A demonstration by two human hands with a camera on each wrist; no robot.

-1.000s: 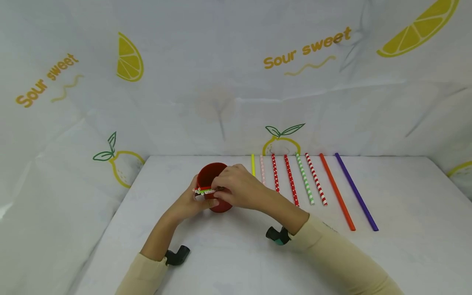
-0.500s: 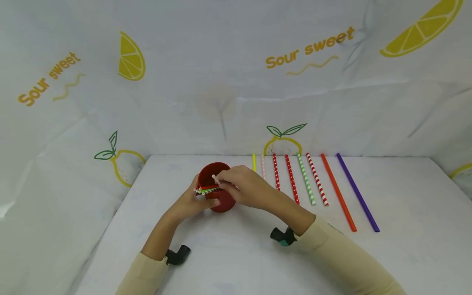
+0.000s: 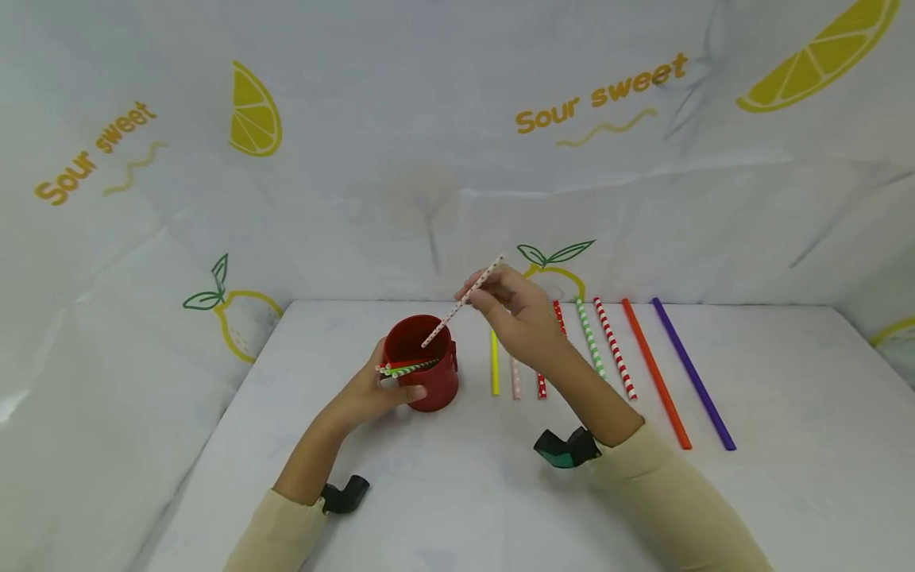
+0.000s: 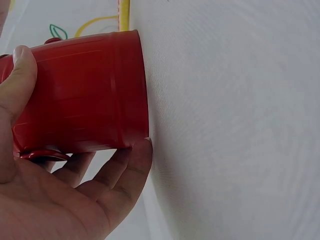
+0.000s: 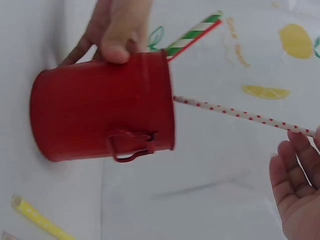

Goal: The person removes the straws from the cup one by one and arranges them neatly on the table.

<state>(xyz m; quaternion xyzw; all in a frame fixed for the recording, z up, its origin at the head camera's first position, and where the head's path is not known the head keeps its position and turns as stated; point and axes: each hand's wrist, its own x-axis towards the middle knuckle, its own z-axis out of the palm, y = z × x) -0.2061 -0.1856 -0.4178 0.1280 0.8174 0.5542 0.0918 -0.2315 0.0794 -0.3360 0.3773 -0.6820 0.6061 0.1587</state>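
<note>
My left hand (image 3: 368, 397) holds a small red metal bucket (image 3: 438, 385) from its left side, fingers and thumb wrapped around the wall. Several straws (image 3: 409, 368), red and green-and-white striped among them, lean out over its left rim. Above the opening, my right hand (image 3: 525, 318) pinches a white straw with red dots (image 3: 461, 303) near its upper part; the straw slants down to the left, its lower end over the bucket's mouth. In the right wrist view that lower end (image 5: 182, 99) shows right at the bucket's rim. A wire handle (image 5: 132, 147) hangs on the bucket's side.
Right of the bucket a row of straws lies on the white table: yellow (image 3: 495, 365), pink (image 3: 515, 380), red dotted, green striped (image 3: 589, 338), red striped (image 3: 615, 349), orange (image 3: 656, 373) and purple (image 3: 692, 373). A white cloth printed with lemons (image 3: 457, 159) rises behind.
My right hand has moved from the bucket's rim up and to the right, with the dotted straw drawn upward in its fingers. The left hand and bucket have stayed in place.
</note>
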